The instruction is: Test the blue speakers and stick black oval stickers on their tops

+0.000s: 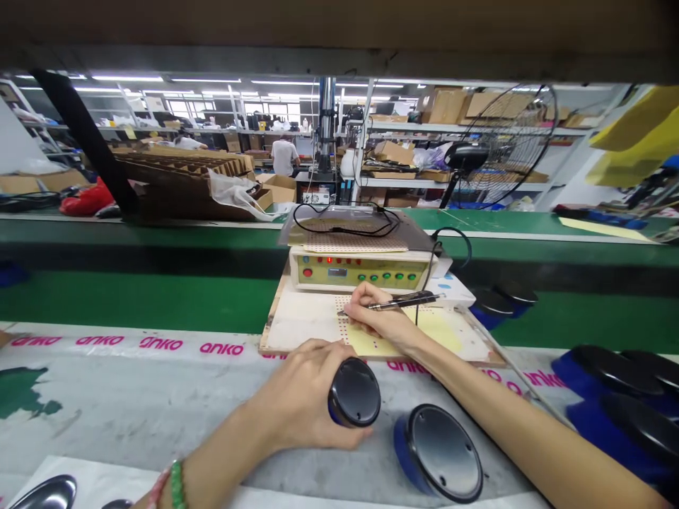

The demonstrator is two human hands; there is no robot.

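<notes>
Over the gray-covered desk [185, 410], the left hand [305, 392] has its grip closed around the side of a black-topped container [355, 392], thumb on the near side, fingers on the far side. The right hand [379, 318] pinches a pen [406, 302], its tip at the dotted sheet [435, 329]; whether it touches, I cannot tell. The near edge of the wooden board [297, 322] runs just beyond the left hand, and gray covering stretches away to its left. A second container [445, 452] stands to the right of the held one, apart from it, below the right forearm.
</notes>
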